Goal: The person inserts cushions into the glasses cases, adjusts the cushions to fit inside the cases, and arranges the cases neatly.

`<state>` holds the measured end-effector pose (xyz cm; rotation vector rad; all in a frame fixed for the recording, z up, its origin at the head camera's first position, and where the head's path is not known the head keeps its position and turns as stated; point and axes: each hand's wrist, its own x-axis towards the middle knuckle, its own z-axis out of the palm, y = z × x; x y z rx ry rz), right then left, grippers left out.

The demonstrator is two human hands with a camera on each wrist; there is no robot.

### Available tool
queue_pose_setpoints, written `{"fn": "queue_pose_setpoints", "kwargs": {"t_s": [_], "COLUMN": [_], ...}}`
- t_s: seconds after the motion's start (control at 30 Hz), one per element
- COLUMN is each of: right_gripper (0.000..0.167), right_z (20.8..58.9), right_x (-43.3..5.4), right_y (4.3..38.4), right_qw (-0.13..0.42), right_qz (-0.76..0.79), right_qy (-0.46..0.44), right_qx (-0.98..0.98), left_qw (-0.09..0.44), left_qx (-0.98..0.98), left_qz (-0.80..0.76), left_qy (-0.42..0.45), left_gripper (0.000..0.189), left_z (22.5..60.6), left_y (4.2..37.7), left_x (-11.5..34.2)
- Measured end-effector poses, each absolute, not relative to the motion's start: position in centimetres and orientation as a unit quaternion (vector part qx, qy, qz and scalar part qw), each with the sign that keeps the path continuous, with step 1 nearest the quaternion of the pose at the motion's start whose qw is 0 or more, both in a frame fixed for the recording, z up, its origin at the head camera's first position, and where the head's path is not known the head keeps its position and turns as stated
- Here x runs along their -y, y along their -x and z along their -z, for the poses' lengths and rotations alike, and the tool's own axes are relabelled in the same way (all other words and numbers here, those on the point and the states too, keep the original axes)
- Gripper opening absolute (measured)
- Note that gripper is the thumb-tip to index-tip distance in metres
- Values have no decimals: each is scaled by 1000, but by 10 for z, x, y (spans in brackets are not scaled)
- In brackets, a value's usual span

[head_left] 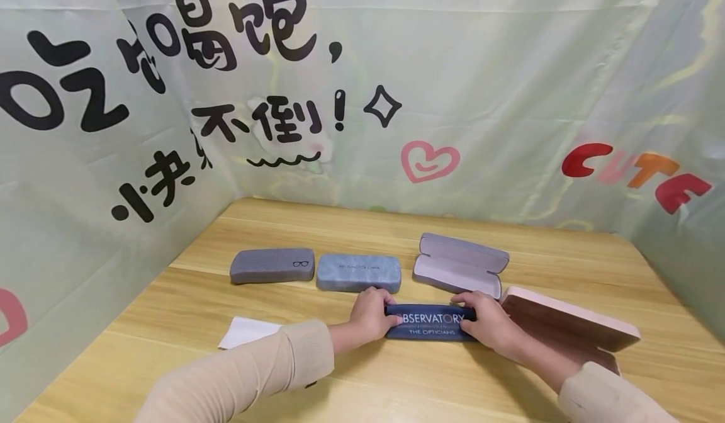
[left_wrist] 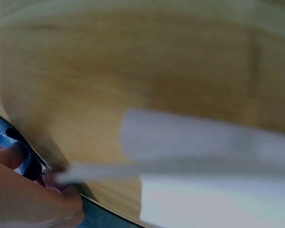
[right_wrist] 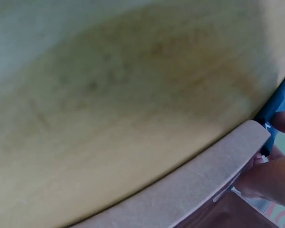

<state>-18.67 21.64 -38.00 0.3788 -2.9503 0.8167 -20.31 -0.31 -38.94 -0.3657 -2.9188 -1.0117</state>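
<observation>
A navy glasses case (head_left: 429, 331) printed with "OBSERVATORY THE OPTICIANS" faces the head camera low over the wooden table. My left hand (head_left: 370, 315) pinches its left end, thumb on the printed front and fingers behind. At the other end, my right hand (head_left: 494, 323) grips it the same way, thumb near the last letters. In the left wrist view only a corner of the navy case (left_wrist: 1, 133) shows beside the hand. An open pink glasses case (head_left: 574, 315) with a brown inside lies right beside my right hand, partly hidden by the forearm.
Behind the hands stand a closed dark grey case (head_left: 263, 267) with a spectacles mark, a closed blue-grey case (head_left: 358, 278) and an open lilac-grey case (head_left: 461, 260). A white cloth (head_left: 253, 331) lies by the left sleeve. Printed curtains (head_left: 481, 64) enclose the table.
</observation>
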Motion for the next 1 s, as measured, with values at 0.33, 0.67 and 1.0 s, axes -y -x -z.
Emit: {"fn": "queue_pose_setpoints", "kwargs": {"t_s": [0.33, 0.67, 1.0], "right_gripper": [10, 14, 5], "right_z": [374, 374, 373], "right_x": [-217, -213, -210], "right_y": [187, 184, 181], "right_qw": [-14, -24, -17], "right_qz": [-265, -276, -291], "right_qy": [-119, -119, -78], "right_qx": [957, 953, 953], "left_qw": [6, -38, -43], "left_qx": [932, 927, 881], "left_qz": [330, 333, 439], "left_qy": [146, 169, 169], "left_gripper": [20, 16, 17], "left_z": [388, 382, 381], "left_y": [203, 203, 210], "left_x": [8, 15, 22]}}
